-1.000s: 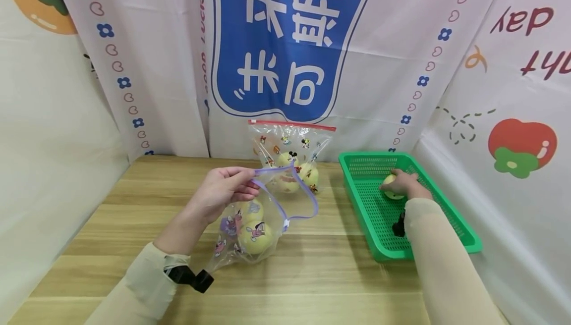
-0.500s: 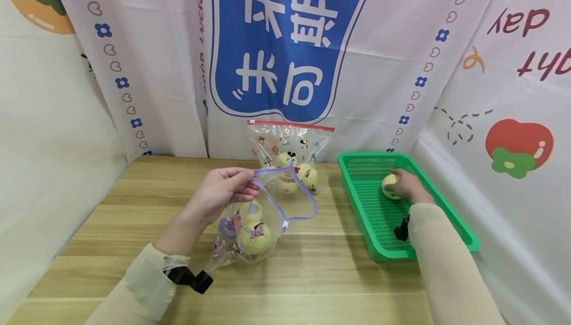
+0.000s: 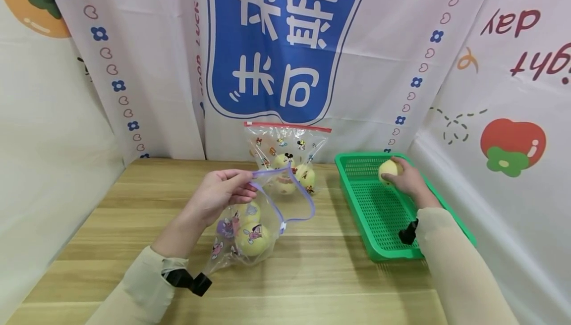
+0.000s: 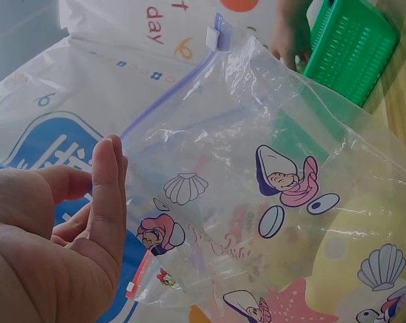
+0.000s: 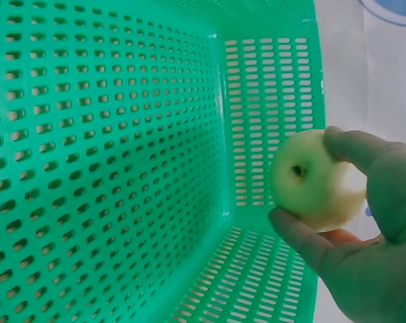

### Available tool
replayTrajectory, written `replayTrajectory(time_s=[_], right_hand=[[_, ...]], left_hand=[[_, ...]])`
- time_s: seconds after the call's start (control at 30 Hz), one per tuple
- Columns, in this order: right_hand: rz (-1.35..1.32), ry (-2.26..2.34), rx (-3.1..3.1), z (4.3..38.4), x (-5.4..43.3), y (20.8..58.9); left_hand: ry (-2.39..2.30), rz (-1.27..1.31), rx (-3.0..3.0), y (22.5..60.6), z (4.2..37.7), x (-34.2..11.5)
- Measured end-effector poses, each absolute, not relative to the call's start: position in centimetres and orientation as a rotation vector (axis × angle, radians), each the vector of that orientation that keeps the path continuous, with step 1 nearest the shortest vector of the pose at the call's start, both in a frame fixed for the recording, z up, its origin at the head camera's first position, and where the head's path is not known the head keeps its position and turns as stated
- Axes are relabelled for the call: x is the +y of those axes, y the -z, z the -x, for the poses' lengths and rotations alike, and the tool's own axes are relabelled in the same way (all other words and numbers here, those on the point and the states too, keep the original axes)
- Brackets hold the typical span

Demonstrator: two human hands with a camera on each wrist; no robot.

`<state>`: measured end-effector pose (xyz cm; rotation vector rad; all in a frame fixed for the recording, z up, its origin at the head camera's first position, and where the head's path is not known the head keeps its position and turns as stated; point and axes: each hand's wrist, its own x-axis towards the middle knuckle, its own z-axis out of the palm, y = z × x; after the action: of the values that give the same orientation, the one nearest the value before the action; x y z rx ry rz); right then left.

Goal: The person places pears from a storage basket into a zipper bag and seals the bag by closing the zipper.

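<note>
My left hand [image 3: 226,191] pinches the purple-edged mouth of a clear zip bag [image 3: 282,201] printed with cartoon shells and figures. The bag's mouth gapes to the right, its white slider hanging at the edge. Inside, round pale yellow fruits [image 3: 253,239] rest low on the table. Over the back of a green basket [image 3: 357,213], my right hand [image 3: 408,181] grips another round pale yellow fruit [image 5: 317,178] between thumb and fingers. The right wrist view shows a small dark hollow on that fruit, and the basket floor below it is bare.
Behind the held bag, a second clear zip bag with a red zip [image 3: 287,126] stands against the back cloth [image 3: 174,92], with several similar fruits inside. The wooden table [image 3: 312,285] extends between the bags and the basket. Printed cloth hangs on both sides.
My right hand has lifted the fruit from the basket floor up toward the back rim. My left hand keeps its pinch on the bag, nearly still. The view has shifted slightly.
</note>
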<state>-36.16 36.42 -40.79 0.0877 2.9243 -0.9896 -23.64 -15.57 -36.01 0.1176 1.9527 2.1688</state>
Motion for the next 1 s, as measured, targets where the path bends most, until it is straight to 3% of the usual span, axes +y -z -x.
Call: replayTrajectory(time_s=[1.0], right_hand=[[0.302,1.511,2.845,33.4,30.4,36.3]], left_hand=[[-2.161,-0.121,1.959,36.2,23.8,-15.2]])
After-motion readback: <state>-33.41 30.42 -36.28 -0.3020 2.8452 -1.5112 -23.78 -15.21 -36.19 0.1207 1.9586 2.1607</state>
